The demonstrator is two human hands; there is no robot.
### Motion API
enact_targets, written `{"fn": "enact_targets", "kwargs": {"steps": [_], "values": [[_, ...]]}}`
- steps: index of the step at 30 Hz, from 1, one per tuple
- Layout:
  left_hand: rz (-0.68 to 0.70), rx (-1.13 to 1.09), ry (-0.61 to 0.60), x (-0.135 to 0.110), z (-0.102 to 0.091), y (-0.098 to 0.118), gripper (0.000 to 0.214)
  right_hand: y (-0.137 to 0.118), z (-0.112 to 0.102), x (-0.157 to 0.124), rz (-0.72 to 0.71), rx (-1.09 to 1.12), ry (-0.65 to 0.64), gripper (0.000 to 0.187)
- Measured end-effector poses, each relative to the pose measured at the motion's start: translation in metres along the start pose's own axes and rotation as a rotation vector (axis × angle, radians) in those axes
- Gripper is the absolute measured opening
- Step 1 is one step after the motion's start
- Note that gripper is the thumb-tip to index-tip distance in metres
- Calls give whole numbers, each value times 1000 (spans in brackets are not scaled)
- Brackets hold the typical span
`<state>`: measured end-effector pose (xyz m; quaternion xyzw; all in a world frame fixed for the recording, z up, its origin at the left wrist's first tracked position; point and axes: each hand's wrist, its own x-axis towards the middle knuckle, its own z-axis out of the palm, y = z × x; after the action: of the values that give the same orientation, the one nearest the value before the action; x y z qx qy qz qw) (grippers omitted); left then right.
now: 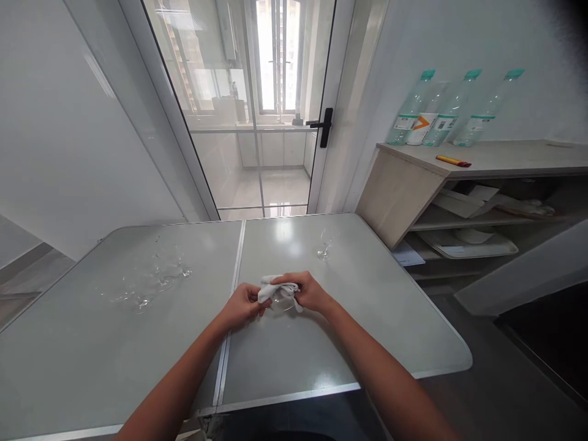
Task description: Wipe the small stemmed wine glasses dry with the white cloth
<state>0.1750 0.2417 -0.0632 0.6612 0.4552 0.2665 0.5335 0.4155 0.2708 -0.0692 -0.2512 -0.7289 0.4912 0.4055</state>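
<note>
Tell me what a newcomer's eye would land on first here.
The left hand and right hand meet mid-table, gripping a white cloth bunched around a clear glass. Wine glasses cluster on the table's left half, and three green-capped bottles line the shelf unit at right.

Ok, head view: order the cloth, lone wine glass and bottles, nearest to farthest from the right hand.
1. Cloth, held in the right hand.
2. Lone wine glass, on the table beyond.
3. Bottles, on the shelf, far right.
</note>
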Motion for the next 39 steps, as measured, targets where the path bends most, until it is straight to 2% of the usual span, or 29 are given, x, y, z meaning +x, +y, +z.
{"fn": "enact_targets", "kwargs": {"steps": [4,7,10,11,15,17,18,20,22,23,24,25,27,29,30,32,35,39], "values": [[154,256,180,-1,12,-3,42,6,5,3,104,54,109,32],[237,390,264,-1,17,-9,37,12,6,5,264,50,136,23],[302,457,333,-1,17,-16,29,14,6,3,478,157,77,6],[317,465,355,-1,16,-18,27,13,6,3,527,202,50,6],[386,535,398,0,15,-21,23,5,7,2,665,294,-44,18],[434,583,422,1,15,-22,23,2,6,3,724,222,-36,19],[453,597,445,2,16,-23,23,1,6,4,717,130,13,17],[458,608,510,5,15,-25,25,0,4,4,599,-144,240,15],[406,615,563,7,13,-27,27,0,0,4,390,-398,513,21],[364,617,578,8,12,-27,28,-1,-1,3,268,-483,594,30],[321,619,582,9,11,-27,28,-2,-3,3,137,-542,605,39],[286,617,573,10,10,-26,27,-3,-3,2,4,-586,526,47],[252,609,531,10,10,-21,21,-6,-1,2,-211,-676,220,59],[262,607,462,9,10,-16,16,-9,4,2,-289,-791,-55,63],[278,610,415,8,11,-13,15,-9,6,3,-276,-844,-125,64],[314,633,329,6,12,-10,14,-9,9,3,-202,-903,-150,62],[401,739,273,3,13,-13,17,-6,9,2,-73,-860,-104,56],[680,969,224,-2,14,-21,21,-5,5,-1,95,-699,-130,54]]}}
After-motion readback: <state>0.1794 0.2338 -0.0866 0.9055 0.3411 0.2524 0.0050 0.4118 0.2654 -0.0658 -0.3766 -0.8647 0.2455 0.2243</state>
